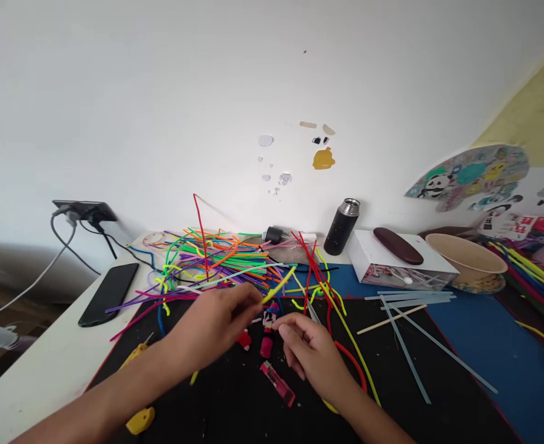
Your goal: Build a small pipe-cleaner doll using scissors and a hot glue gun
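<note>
My left hand [216, 320] pinches the near end of a yellow pipe cleaner [279, 283] that slants up to the right over the black mat [235, 407]. My right hand [311, 354] is closed just right of it, fingers curled beside a small pink and red pipe-cleaner figure [268, 330]; thin metal scissors [313, 311] stick out from behind its fingers. A red lighter [277, 382] lies on the mat below the hands. A small red piece [244, 340] lies under my left fingers.
A heap of coloured pipe cleaners [216, 259] lies behind the hands. A black phone [109, 293] sits at the left, a black flask [342, 227], white box [399, 259] and bowl [469, 259] at the back right. Pale glue sticks [411, 302] lie on the right.
</note>
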Demonstrator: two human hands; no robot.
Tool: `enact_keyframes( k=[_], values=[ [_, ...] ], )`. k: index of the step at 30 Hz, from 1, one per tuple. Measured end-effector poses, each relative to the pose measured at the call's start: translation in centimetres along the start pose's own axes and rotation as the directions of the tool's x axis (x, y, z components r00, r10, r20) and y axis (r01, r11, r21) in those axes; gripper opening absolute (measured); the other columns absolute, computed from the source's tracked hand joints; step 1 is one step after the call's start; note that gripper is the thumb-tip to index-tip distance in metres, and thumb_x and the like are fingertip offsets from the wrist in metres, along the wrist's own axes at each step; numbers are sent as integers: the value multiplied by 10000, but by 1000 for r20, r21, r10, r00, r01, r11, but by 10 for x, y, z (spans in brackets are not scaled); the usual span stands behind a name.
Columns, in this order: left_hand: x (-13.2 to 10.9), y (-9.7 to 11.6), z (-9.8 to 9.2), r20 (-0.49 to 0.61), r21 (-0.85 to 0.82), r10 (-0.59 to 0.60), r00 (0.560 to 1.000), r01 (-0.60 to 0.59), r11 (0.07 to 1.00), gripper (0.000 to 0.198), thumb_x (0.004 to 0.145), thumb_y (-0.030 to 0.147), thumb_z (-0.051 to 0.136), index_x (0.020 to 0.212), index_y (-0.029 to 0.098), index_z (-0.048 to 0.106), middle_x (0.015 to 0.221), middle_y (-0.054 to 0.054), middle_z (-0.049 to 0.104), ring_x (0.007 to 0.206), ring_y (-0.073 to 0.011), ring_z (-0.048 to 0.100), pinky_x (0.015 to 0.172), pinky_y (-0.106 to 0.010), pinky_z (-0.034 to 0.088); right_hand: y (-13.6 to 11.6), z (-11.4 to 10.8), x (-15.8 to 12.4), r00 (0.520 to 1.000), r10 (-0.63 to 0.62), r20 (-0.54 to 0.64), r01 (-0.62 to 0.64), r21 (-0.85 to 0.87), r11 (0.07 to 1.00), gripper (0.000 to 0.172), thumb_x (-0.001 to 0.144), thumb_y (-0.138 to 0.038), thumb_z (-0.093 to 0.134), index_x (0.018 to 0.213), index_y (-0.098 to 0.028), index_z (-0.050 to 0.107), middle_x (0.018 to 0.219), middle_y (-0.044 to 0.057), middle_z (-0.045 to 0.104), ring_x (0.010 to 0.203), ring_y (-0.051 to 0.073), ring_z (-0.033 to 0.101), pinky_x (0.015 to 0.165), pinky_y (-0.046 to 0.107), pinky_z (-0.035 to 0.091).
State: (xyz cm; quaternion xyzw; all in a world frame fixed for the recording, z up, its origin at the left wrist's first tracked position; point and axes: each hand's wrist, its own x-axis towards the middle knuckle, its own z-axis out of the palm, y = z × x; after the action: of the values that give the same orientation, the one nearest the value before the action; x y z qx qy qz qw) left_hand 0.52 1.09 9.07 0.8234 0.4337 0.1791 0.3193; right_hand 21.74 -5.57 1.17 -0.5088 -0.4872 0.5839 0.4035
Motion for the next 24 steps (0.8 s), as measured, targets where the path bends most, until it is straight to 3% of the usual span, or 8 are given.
enact_keyframes(
  k=[6,11,19,24],
  values=[
    [-14,3,39,194,-64,-32,980,45,997,195,1001,360,537,954,242,684,817,-15,721,681,-171,610,633,-263,390,1,6,0,999,-24,-42,30,145,989,564,868,-756,673,906,-195,631,522,-86,503,363,64,344,356,197,240],
    [-19,8,48,302,-192,-124,945,188,963,269,1007,427,519,916,222,667,719,13,649,592,-145,543,574,-245,382,1,-2,-5,988,-47,-146,68,143,987,515,885,-693,697,789,-192,622,428,-108,413,354,58,308,372,197,227],
    [-40,14,52,470,-306,-158,868,328,894,335,1000,501,527,916,208,665,701,31,580,557,-123,487,511,-220,367,-10,-64,-14,921,-70,-383,139,156,978,451,849,-609,778,847,-165,699,462,-120,354,384,51,271,397,207,193],
    [-53,34,89,631,-364,-68,773,372,854,241,970,400,593,849,202,660,652,39,587,533,-110,479,524,-216,363,-13,-94,-31,950,-54,-307,62,18,998,462,874,-632,735,841,-175,682,434,-124,348,378,59,277,410,213,222]
  ],
)
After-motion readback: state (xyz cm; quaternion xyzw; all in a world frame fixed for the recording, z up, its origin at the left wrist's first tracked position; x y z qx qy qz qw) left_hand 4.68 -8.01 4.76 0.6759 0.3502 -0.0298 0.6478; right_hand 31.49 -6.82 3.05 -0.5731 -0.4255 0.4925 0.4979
